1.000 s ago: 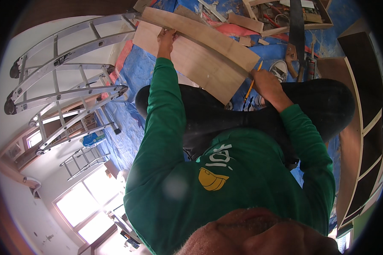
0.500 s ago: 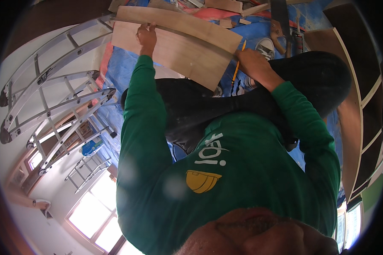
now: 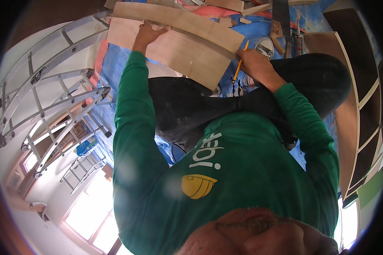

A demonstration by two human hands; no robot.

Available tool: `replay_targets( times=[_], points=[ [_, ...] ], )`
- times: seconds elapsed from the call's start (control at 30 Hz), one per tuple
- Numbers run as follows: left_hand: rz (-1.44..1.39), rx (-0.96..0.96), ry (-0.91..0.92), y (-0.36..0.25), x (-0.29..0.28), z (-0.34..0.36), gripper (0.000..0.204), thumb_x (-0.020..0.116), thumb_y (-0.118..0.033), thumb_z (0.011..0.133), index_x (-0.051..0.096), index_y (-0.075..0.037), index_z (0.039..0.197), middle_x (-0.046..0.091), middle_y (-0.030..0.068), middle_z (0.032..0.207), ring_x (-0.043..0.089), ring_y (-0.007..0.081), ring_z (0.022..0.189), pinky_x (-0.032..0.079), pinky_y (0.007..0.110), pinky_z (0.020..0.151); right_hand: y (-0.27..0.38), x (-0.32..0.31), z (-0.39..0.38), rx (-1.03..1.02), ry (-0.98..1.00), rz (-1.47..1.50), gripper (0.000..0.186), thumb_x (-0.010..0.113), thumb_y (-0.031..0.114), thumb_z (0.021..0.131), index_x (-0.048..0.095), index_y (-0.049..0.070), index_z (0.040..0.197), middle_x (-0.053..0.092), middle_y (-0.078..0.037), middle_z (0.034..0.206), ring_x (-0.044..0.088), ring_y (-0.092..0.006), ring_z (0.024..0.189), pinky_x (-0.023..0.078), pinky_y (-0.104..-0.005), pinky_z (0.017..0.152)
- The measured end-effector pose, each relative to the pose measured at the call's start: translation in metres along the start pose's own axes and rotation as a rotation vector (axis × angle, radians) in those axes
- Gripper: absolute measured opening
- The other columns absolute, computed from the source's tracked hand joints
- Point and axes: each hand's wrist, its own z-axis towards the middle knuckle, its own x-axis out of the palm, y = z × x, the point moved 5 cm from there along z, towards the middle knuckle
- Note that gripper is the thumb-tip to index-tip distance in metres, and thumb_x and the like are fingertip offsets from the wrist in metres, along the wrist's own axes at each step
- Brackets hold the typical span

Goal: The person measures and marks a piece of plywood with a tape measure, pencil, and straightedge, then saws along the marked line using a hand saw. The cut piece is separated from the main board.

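The near plywood panel (image 3: 191,55) lies left of centre, a far panel (image 3: 178,19) along its far edge. The left hand (image 3: 148,35) spans their seam—whether it pinches, one cannot tell; the right hand (image 3: 256,64) grips a yellow pencil (image 3: 240,63). Seemingly a lining-up step—calling for steady panels. Far right lies a handsaw (image 3: 277,38).

Work clothing, one person: green long-sleeved top (image 3: 251,165), black trousers (image 3: 191,100).
Top: plain deep green body, sleeves (image 3: 134,102) matching, creased along the arms, ending at the wrists; left hand (image 3: 149,35) and right hand (image 3: 256,66) bare. Chest: white rounded lettering (image 3: 206,151) beside a yellow helmet-shaped print (image 3: 198,187) with dark seam lines. Trousers: full-length, dark matt cloth, folded at the lap, a few small pale specks on one leg.
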Motion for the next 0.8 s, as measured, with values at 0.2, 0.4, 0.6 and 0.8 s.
replay_targets(
  times=[0.2, 0.4, 0.6, 0.8],
  points=[
    [-0.236, 0.036, 0.071, -0.011, -0.003, -0.011, 0.153, 0.094, -0.074, 0.06, 0.024, 0.017, 0.161, 0.041, 0.0421, 0.158, 0.048, 0.0518, 0.145, 0.047, 0.049, 0.118, 0.001, -0.011, -0.003, 0.013, -0.04, -0.033, 0.028, 0.071, 0.023, 0.097, 0.07, 0.003, 0.116, 0.074, -0.025, 0.1, 0.073, -0.045, 0.097, 0.058, -0.056, 0.084],
    [-0.175, -0.155, -0.023, -0.024, -0.006, -0.026, 0.154, 0.096, -0.072, 0.058, 0.025, 0.018, 0.16, 0.035, 0.0434, 0.16, 0.042, 0.0533, 0.15, 0.043, 0.051, 0.121, 0.037, -0.087, 0.013, -0.219, -0.301, -0.35, 0.027, 0.057, 0.02, 0.106, 0.065, 0.005, 0.127, 0.073, -0.024, 0.111, 0.073, -0.0461, 0.096, 0.058, -0.054, 0.079],
    [-0.231, -0.111, -0.156, -0.026, -0.006, -0.037, 0.156, 0.097, -0.069, 0.058, 0.019, 0.013, 0.165, 0.034, 0.0362, 0.167, 0.04, 0.0473, 0.154, 0.038, 0.052, 0.125, 0.135, -0.122, 0.176, -0.649, -0.704, -0.067, 0.013, 0.063, 0.012, 0.1, 0.061, 0.005, 0.111, 0.073, -0.017, 0.098, 0.071, -0.0363, 0.072, 0.057, -0.0467, 0.063],
    [-0.245, -0.117, -0.19, -0.034, -0.01, -0.045, 0.15, 0.098, -0.064, 0.059, 0.023, 0.012, 0.163, 0.041, 0.0346, 0.164, 0.043, 0.0453, 0.153, 0.037, 0.057, 0.123, 0.187, -0.055, 0.359, -0.392, -0.266, 0.776, 0.024, 0.076, 0.025, 0.094, 0.071, 0.003, 0.105, 0.076, -0.011, 0.085, 0.072, -0.0225, 0.078, 0.055, -0.0358, 0.067]
  ],
)
